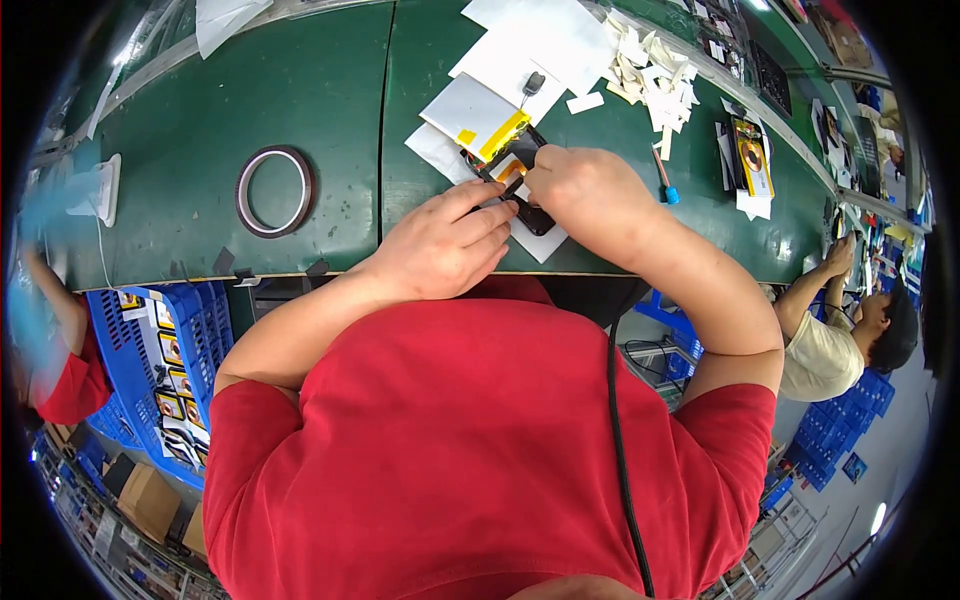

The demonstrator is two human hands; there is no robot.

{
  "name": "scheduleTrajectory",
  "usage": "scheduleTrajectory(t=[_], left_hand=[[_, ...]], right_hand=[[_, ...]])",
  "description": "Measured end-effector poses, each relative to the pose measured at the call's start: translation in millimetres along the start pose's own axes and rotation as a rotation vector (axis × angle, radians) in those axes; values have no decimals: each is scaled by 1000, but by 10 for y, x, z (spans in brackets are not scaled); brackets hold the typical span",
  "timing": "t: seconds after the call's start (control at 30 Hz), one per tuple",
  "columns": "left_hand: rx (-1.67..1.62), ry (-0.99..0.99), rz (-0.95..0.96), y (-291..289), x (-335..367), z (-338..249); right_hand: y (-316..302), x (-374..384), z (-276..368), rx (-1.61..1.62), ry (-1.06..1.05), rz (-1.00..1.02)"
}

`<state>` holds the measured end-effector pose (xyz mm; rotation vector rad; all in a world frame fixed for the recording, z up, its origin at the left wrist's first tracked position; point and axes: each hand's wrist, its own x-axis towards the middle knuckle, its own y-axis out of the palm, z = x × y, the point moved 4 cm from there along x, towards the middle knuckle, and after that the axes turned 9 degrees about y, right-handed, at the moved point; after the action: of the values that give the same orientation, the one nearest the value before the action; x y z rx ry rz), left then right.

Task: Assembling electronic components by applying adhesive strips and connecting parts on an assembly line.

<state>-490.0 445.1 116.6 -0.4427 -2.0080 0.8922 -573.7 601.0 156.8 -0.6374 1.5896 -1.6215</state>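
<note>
A black, flat device housing (541, 222) lies on white sheets near the table's front edge, between my hands. My left hand (445, 245) rests at its left side, with bent fingers gripping the housing's edge. Over its right side, my right hand (590, 190) is closed in a pinch; whatever its fingertips hold is hidden. A silver, flat battery pack (470, 105) with yellow tape along one edge sits just beyond the housing, tilted and apparently attached to it. An orange patch shows inside the housing between my fingers. A small dark grey part (534, 83) on a thin wire lies on the paper behind.
On the green table (330, 90), a tape roll (243, 190) lies left. Beyond my right hand are a paper-strip pile (650, 80), a blue-ended tool (668, 185) and a yellow-and-black flat piece (752, 160). A blue crate (120, 330) stands lower left. Co-workers are at both sides.
</note>
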Motion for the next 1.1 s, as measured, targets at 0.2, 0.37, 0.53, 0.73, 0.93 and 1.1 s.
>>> scheduleTrajectory(t=[0.2, 0.37, 0.53, 0.73, 0.93, 1.1], left_hand=[[-2, -1, -7, 2, 3, 6], [-13, -3, -16, -2, 17, 1], [-7, -5, 5, 7, 4, 6], [-1, -12, 8, 13, -20, -1], [-3, -12, -4, 22, -34, -2], [-17, -12, -7, 27, -25, 7]], right_hand=[[20, 29, -40, 49, -22, -58], [-19, 48, -5, -9, -67, -28], [-32, 55, 83, -42, -69, 17], [-14, 37, -7, -52, -69, -18], [-2, 15, -61, 142, 8, 2], [-18, 5, -32, 165, -16, -61]])
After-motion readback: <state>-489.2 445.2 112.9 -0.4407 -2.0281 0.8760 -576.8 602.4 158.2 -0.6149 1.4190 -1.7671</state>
